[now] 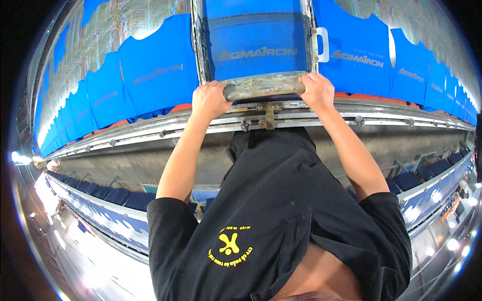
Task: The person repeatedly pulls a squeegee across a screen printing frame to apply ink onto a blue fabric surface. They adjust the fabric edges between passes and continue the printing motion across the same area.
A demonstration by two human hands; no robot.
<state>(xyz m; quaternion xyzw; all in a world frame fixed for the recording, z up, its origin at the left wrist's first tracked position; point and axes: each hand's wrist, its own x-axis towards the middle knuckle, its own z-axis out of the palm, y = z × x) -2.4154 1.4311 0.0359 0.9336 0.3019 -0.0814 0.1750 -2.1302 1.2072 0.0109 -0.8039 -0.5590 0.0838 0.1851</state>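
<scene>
A screen printing frame lies over a blue fabric piece, which shows through its mesh. My left hand grips the near left corner of the frame, fingers curled over the worn near bar. At the near right corner, my right hand is closed on the same bar. A white handle stands out from the frame's right side. The frame's far end runs out of the picture.
Blue fabric pieces with faint grey prints line the long table on both sides. A metal rail with bolts runs along its near edge, with a brass-coloured bracket below the frame. Behind me, another long table carries dark fabric.
</scene>
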